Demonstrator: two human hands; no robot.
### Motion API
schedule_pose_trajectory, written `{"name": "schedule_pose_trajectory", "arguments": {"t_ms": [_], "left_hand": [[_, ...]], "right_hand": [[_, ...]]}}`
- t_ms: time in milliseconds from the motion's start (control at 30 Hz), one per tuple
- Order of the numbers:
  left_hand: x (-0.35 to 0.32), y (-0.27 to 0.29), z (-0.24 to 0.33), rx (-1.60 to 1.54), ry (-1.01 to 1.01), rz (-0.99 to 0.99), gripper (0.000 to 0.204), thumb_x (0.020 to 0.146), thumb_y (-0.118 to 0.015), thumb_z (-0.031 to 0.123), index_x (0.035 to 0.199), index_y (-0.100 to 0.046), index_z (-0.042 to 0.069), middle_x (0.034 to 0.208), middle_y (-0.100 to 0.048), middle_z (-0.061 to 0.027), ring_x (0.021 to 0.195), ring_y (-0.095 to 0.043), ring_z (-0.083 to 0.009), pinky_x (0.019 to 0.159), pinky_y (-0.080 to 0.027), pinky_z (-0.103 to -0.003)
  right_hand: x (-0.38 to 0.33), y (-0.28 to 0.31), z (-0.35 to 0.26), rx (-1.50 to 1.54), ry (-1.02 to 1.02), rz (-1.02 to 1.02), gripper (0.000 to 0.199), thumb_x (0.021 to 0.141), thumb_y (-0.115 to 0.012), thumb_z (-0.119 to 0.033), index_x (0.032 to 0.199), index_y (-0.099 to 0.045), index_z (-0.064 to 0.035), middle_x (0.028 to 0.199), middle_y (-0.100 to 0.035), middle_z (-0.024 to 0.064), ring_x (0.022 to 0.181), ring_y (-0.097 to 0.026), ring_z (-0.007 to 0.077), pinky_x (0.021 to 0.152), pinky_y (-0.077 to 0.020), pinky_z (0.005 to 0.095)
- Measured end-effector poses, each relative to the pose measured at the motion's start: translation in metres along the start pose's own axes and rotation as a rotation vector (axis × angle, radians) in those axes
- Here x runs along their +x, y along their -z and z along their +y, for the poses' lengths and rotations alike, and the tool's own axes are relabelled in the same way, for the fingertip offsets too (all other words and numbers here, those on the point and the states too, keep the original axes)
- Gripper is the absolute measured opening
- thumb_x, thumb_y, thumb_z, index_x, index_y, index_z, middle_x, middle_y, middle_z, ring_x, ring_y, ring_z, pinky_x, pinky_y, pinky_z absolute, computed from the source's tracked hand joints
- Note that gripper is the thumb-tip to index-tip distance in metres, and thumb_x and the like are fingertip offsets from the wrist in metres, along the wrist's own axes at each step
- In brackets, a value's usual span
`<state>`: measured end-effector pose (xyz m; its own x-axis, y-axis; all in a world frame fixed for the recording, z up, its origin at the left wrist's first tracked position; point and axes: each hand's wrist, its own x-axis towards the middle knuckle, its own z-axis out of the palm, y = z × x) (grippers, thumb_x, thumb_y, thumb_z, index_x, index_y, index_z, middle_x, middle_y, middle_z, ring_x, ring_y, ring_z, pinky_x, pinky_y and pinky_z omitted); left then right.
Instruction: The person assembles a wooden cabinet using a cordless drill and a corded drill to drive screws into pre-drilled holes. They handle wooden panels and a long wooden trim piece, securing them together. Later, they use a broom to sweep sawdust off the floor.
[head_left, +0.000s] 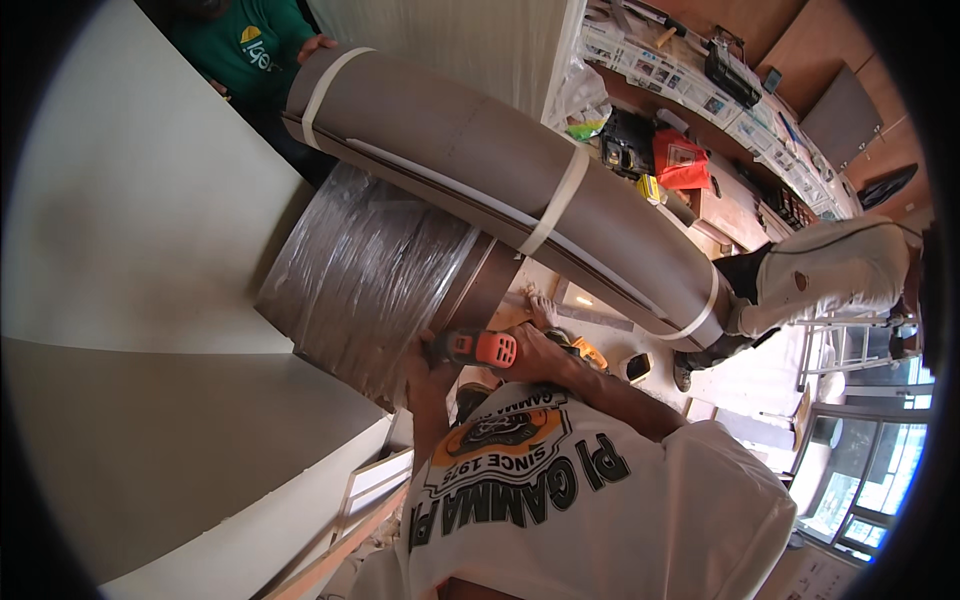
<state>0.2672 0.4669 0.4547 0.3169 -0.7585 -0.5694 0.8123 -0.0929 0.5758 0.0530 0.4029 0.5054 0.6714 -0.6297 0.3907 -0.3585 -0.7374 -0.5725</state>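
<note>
An orange and black power tool [487, 349] is held in front of my chest. My right hand [537, 354] wraps round it from the right, close to its vented orange end. At its dark end, my left hand [427, 372] closes round the tool, though those fingers are partly hidden. Just beyond my hands stands a brown board piece [360, 270] wrapped in clear plastic film. Past it slants a big brown rolled sheet [460, 130], bound with several pale bands. One person's hand [316, 47] touches its far left end; another person in a pale shirt [835, 270] bends at its right end.
A yellow tool [588, 352] and a dark phone-like object [636, 367] lie on the floor to my right. Newspaper covers a bench [690, 90] at the back, near a red bag [680, 160]. Large pale panels [130, 220] fill the left; wood strips [345, 540] lean below.
</note>
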Motion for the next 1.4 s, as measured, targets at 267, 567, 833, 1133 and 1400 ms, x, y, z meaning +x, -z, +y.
{"name": "schedule_pose_trajectory", "arguments": {"t_ms": [267, 567, 833, 1133, 1400], "left_hand": [[0.062, 0.069, -0.026, -0.321, 0.093, -0.091, 0.018, 0.097, -0.060, 0.024, 0.092, -0.058, 0.007, 0.086, -0.063, -0.0069, 0.084, -0.064, -0.0208, 0.081, -0.056, -0.039], [0.034, 0.017, 0.006, -0.905, 0.353, -0.229, 0.029, 0.103, -0.059, 0.038, 0.091, -0.060, 0.012, 0.065, -0.043, 0.0054, 0.059, -0.048, -0.0090, 0.062, -0.049, -0.030], [0.008, 0.032, 0.008, -0.891, 0.234, -0.229, 0.026, 0.103, -0.059, 0.038, 0.093, -0.058, 0.015, 0.064, -0.037, 0.0073, 0.056, -0.042, -0.0052, 0.058, -0.044, -0.027], [-0.021, 0.083, -0.033, -0.987, 0.027, -0.073, 0.025, 0.102, -0.062, 0.036, 0.091, -0.059, 0.015, 0.064, -0.043, 0.0062, 0.057, -0.046, -0.0060, 0.060, -0.050, -0.029], [-0.037, 0.080, -0.047, -1.089, -0.008, 0.021, 0.030, 0.103, -0.059, 0.042, 0.091, -0.060, 0.014, 0.064, -0.043, 0.0057, 0.058, -0.046, -0.0075, 0.064, -0.050, -0.028]], "right_hand": [[0.043, 0.041, -0.036, 0.404, -0.320, -0.555, 0.045, 0.075, -0.079, -0.018, 0.115, -0.065, -0.0030, 0.102, -0.069, 0.0211, 0.100, -0.067, 0.0394, 0.086, -0.0533, 0.0446], [0.056, 0.056, -0.022, 0.478, -0.191, -0.867, 0.054, 0.075, -0.075, -0.021, 0.125, -0.062, -0.0040, 0.107, -0.069, 0.0202, 0.102, -0.069, 0.0360, 0.088, -0.0534, 0.0441], [0.240, 0.045, 0.049, 0.128, 0.112, -0.489, 0.052, 0.083, -0.072, -0.024, 0.128, -0.062, -0.0011, 0.113, -0.069, 0.0237, 0.102, -0.068, 0.0399, 0.088, -0.0548, 0.0462], [0.415, 0.015, 0.130, -0.870, -0.077, -0.813, 0.070, 0.068, -0.087, -0.045, 0.123, -0.070, -0.0059, 0.131, -0.067, 0.0138, 0.124, -0.062, 0.0318, 0.099, -0.0492, 0.0515], [0.350, 0.063, 0.167, -0.775, -0.075, -0.981, 0.054, 0.066, -0.074, -0.052, 0.092, -0.079, -0.0051, 0.093, -0.075, 0.0191, 0.091, -0.074, 0.0351, 0.075, -0.0573, 0.0479]]}}
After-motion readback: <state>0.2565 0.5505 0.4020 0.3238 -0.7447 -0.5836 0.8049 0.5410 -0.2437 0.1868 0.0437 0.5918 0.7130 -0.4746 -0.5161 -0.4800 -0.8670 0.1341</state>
